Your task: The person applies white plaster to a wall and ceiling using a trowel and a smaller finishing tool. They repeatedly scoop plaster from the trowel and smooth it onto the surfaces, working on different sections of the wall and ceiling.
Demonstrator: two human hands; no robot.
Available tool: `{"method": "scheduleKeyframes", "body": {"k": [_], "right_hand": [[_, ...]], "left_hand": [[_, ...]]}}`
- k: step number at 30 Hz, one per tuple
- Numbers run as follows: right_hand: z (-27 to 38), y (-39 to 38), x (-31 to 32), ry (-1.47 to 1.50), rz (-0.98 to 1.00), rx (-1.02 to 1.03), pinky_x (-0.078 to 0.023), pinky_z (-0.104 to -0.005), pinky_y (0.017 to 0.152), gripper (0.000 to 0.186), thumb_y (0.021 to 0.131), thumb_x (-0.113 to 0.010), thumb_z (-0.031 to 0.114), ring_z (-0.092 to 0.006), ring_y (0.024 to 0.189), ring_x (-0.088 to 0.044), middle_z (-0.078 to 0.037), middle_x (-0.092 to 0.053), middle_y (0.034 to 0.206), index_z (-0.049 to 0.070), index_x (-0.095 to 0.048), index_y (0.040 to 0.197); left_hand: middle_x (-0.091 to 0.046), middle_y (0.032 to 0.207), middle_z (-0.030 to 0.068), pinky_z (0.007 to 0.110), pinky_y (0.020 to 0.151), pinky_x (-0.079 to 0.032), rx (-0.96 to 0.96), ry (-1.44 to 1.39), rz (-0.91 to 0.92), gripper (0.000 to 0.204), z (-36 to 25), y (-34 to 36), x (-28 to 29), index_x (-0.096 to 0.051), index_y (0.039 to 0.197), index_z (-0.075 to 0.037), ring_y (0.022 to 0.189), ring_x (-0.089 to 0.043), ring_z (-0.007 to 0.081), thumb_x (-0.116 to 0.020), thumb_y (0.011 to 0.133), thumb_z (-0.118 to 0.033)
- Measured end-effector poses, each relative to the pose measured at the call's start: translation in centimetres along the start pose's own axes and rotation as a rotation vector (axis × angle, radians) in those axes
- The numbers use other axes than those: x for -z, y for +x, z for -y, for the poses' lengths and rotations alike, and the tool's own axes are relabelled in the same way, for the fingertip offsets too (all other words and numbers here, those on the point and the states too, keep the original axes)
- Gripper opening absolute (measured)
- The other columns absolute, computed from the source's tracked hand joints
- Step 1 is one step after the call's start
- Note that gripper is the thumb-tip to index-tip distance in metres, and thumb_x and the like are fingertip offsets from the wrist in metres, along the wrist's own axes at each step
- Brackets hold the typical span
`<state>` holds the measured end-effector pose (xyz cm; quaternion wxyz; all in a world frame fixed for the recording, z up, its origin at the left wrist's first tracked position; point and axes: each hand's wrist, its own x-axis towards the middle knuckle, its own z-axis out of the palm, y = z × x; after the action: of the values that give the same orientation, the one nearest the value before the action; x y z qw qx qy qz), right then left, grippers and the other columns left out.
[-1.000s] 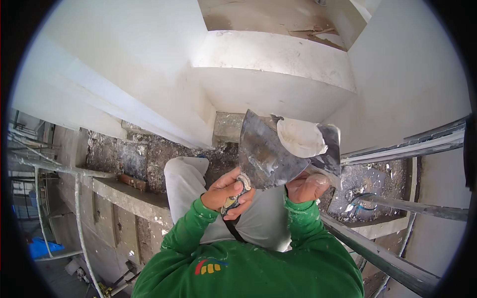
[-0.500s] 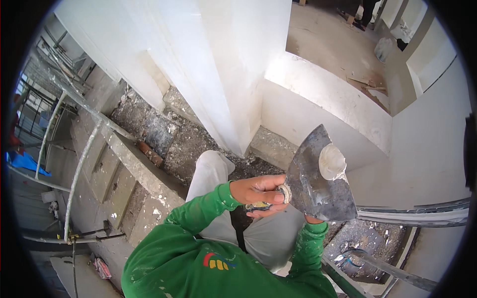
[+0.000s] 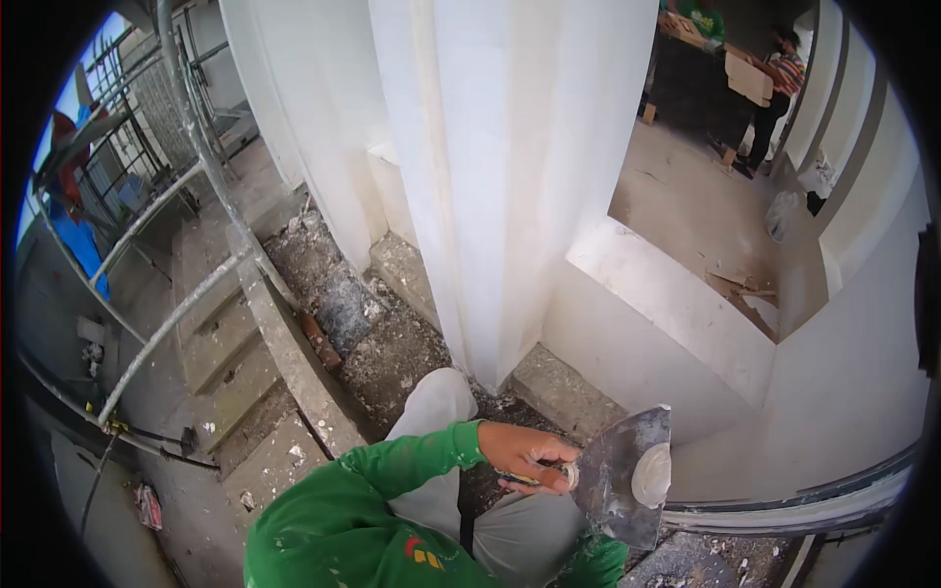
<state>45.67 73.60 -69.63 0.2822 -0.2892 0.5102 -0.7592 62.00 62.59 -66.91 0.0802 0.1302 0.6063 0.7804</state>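
My left hand [image 3: 524,453] is closed around the short handle of a wide putty knife [image 3: 610,470]. Its flared metal blade points right, held above my knees, with smears of filler on its face. A rounded lump of white putty [image 3: 651,477] sits near the blade's outer edge. Of my right arm only the green, splattered sleeve [image 3: 596,562] shows, low beneath the blade; the hand itself is hidden.
A white pillar [image 3: 490,196] rises ahead, with a low white ledge [image 3: 676,304] to its right. Scaffold tubes [image 3: 176,318] and planks [image 3: 225,363] stand left above debris-strewn ground. Through the opening, a person [image 3: 769,93] holds a board; another wears green. Someone in blue stands far left.
The putty knife has tilted and sits lower in view, its lump still on the blade. My right wrist has dropped out of sight. The view has swung upward, revealing people beyond the opening.
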Motion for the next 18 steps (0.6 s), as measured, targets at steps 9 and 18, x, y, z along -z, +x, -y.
{"method": "scheduleKeyframes", "body": {"k": [9, 18], "right_hand": [[1.8, 1.3, -0.5, -0.013, -0.011, 0.036, -0.049, -0.0331, 0.075, 0.043, 0.095, -0.045, 0.036, -0.0197, 0.081, -0.060, -0.013, -0.056, 0.100, -0.004, -0.049, 0.112], [1.5, -1.5, 0.0, 0.052, -0.212, 0.703, -0.043, -0.0420, 0.091, 0.053, 0.090, -0.047, 0.036, -0.0317, 0.106, -0.050, -0.019, -0.050, 0.114, -0.007, -0.048, 0.120]], "left_hand": [[-0.048, 0.060, 0.0028, 0.021, 0.036, -0.036, -0.030, -0.033, -0.205, 0.021, -0.6, -1.5, -1.8, -0.045, 0.090, -0.001, 0.042, -0.046, 0.0062, -0.047, 0.096, -0.022], [-0.043, 0.079, 0.0068, 0.020, 0.029, -0.034, -0.272, -0.668, -0.407, 0.028, 0.8, -2.0, -5.5, -0.036, 0.120, -0.005, 0.048, -0.046, 0.0094, -0.043, 0.097, -0.019]]}}
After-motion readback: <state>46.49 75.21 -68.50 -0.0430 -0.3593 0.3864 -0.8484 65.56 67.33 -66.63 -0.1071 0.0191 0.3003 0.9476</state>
